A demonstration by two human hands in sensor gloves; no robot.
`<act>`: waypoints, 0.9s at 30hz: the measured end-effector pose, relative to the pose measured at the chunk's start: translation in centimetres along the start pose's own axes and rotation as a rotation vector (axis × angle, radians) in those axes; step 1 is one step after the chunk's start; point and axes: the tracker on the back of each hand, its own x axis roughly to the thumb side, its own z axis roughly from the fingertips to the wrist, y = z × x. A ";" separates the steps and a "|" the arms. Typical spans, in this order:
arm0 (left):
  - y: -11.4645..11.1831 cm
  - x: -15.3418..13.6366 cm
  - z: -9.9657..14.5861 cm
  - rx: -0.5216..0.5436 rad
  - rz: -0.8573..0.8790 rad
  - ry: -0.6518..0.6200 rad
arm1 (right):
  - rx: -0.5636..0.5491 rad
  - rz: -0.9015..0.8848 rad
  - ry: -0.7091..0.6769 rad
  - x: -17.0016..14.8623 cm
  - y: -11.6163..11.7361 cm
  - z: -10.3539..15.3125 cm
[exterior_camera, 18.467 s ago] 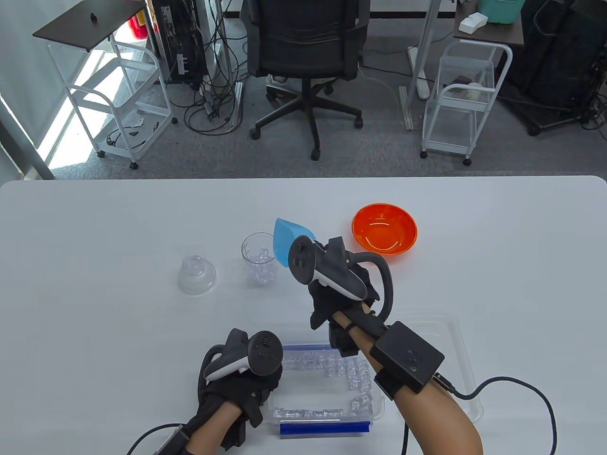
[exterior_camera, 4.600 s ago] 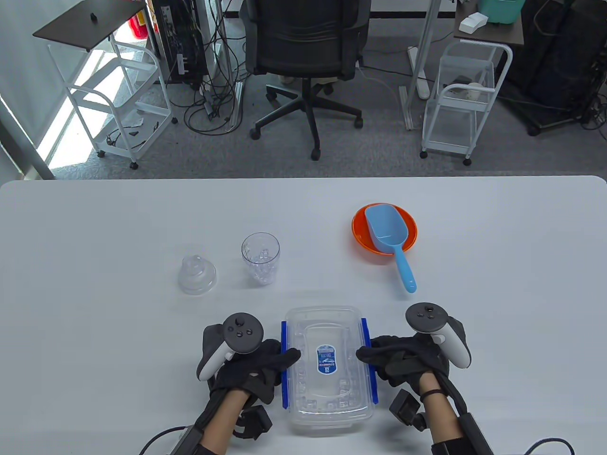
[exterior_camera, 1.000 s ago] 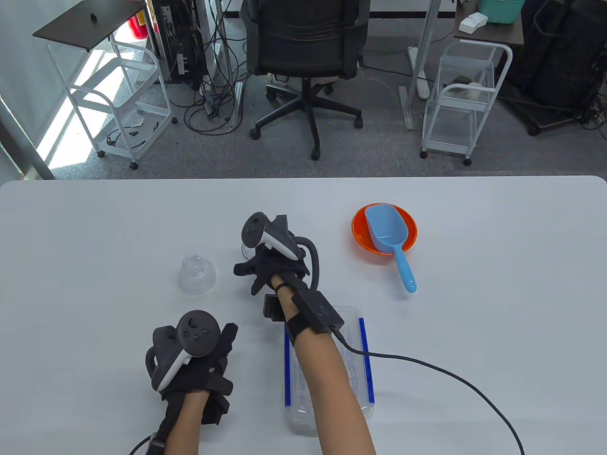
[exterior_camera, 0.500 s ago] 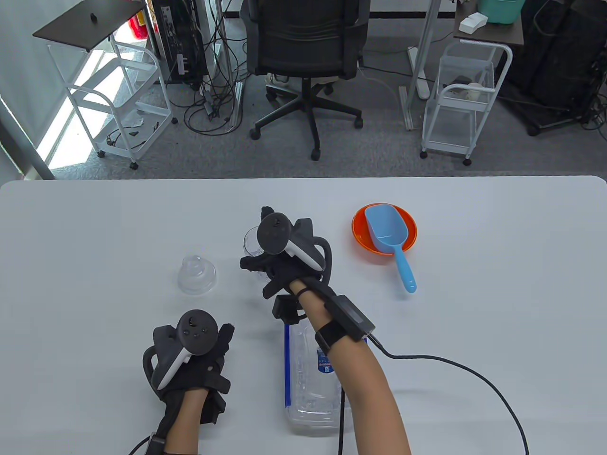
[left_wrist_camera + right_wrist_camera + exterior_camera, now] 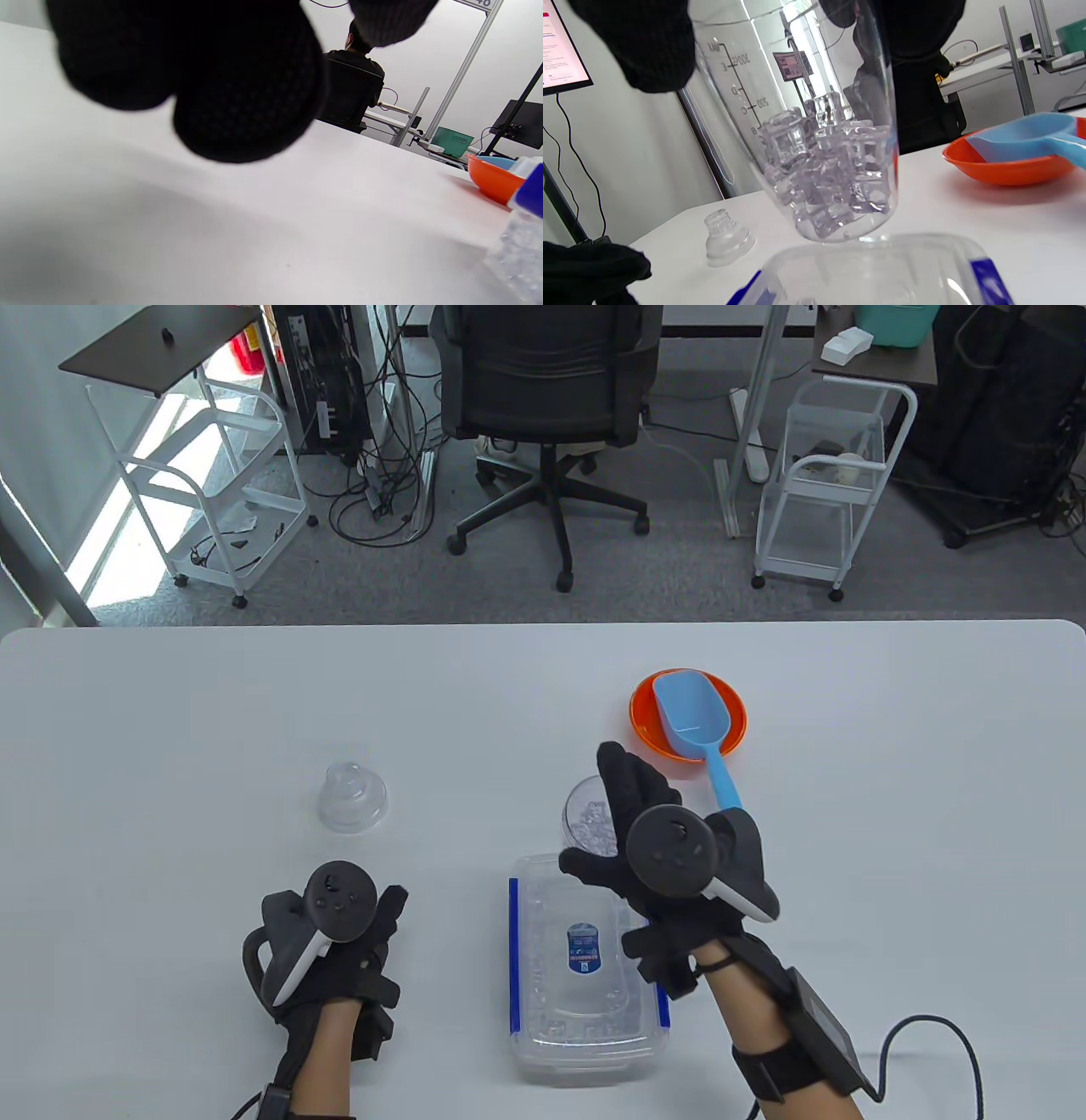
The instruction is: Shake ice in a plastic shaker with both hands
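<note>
Clear shaker cup (image 5: 590, 819) part-filled with ice cubes (image 5: 831, 169), lifted off the bench (image 5: 170, 712) just beyond the lidded ice box (image 5: 585, 976), right hand (image 5: 670, 865) fingers (image 5: 649, 46) wrapped round its upper wall, shaker lid (image 5: 352, 797) standing apart to the left, left hand (image 5: 327, 942) resting on the bench, fingers loosely curled, holding nothing, blue scoop (image 5: 691, 721) lying in the orange bowl (image 5: 645, 721)

Clear shaker cup (image 5: 806, 140) of ice cubes (image 5: 831, 178), lidless, held tilted.
</note>
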 end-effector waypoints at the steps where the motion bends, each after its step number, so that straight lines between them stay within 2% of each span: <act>1: -0.1 0.0 0.0 0.009 -0.011 0.005 | 0.006 -0.016 0.003 -0.4 0.0 0.8; 6: -0.4 -0.3 -0.5 0.024 -0.063 0.045 | -0.035 -0.080 0.021 -2.0 -0.2 3.9; 9: -0.3 -1.3 -1.8 0.116 -0.019 0.013 | -0.117 -0.097 0.029 -2.8 0.0 5.3; 12: -0.2 -2.8 -3.7 0.205 0.051 0.092 | -0.189 -0.069 0.036 -3.2 -0.2 6.4; 15: 0.4 -3.2 -5.7 0.167 0.065 0.118 | -0.225 -0.053 0.048 -3.2 -0.7 6.9; 19: 1.2 -3.1 -9.7 0.106 0.040 0.149 | -0.233 -0.070 0.059 -3.6 -0.7 6.9; 24: -0.1 -3.2 -13.0 -0.002 -0.027 0.222 | -0.270 -0.067 0.052 -3.6 -0.4 6.8; 27: -0.6 -3.5 -14.3 -0.016 -0.058 0.231 | -0.275 -0.063 0.044 -3.5 -0.5 6.8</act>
